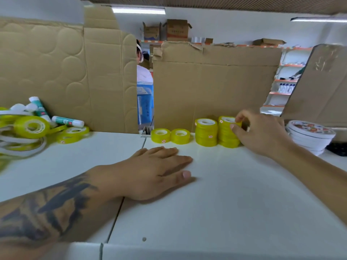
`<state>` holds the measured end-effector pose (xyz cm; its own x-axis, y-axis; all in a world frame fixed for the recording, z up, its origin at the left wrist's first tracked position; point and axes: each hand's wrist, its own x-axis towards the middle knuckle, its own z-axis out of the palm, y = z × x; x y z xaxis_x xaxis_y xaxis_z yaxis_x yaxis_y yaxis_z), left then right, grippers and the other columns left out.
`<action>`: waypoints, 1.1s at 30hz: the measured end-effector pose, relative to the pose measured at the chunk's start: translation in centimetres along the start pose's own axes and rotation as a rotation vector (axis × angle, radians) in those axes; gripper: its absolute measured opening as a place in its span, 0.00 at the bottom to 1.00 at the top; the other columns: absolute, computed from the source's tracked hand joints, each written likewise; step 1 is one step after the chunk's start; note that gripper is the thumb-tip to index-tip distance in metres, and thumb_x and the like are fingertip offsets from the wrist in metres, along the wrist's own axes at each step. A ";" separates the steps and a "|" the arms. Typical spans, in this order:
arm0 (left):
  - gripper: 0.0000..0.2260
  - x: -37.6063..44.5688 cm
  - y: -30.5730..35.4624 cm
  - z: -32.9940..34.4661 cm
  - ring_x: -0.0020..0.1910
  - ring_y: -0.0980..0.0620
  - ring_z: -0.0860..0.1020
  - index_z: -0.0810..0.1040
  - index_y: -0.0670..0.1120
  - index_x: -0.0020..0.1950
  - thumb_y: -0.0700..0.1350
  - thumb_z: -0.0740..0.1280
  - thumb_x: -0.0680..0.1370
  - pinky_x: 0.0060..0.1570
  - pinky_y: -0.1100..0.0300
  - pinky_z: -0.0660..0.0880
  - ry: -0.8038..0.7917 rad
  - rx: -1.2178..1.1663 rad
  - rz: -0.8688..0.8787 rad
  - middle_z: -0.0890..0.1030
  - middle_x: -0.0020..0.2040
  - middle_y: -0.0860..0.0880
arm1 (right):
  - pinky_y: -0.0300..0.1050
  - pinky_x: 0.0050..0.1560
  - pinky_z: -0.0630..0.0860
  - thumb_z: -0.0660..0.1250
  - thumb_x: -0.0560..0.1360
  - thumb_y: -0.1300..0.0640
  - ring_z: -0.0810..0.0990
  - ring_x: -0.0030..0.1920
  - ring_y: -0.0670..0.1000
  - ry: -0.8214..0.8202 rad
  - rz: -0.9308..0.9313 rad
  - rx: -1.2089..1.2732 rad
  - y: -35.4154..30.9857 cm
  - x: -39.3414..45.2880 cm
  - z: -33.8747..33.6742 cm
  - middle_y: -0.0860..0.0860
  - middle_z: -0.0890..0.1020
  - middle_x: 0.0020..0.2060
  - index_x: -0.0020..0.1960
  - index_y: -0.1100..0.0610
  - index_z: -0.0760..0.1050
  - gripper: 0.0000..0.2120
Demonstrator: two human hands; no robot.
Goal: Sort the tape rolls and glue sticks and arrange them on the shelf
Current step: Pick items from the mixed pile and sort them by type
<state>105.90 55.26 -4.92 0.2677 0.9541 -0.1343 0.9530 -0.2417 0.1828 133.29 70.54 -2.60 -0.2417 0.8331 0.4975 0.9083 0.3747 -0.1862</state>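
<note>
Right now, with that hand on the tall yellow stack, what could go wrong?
The right hand pinches the top of the tallest tape stack; a nudge could topple it into the neighbouring stack. On the left, the loose heap of tape rolls and glue sticks might roll or slide.

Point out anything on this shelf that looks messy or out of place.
The pile at the far left stands out: yellow tape rolls, loose white rings and glue sticks lie jumbled together, some tilted. The cardboard backing has a torn top edge. The tape stacks under the right hand stand neat.
</note>
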 end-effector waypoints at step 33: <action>0.30 -22.2 -15.5 -1.8 0.62 0.41 0.77 0.67 0.54 0.74 0.52 0.74 0.75 0.49 0.53 0.72 0.630 0.136 -0.792 0.79 0.63 0.45 | 0.57 0.75 0.53 0.54 0.83 0.41 0.69 0.70 0.48 -0.406 -0.891 0.203 -34.4 -8.4 4.2 0.41 0.72 0.69 0.67 0.41 0.69 0.15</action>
<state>84.95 38.19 -2.99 -0.5327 0.7583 0.3758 0.8422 0.5189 0.1466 102.61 52.42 -3.95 -0.9390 0.2757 0.2058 0.2722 0.9612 -0.0457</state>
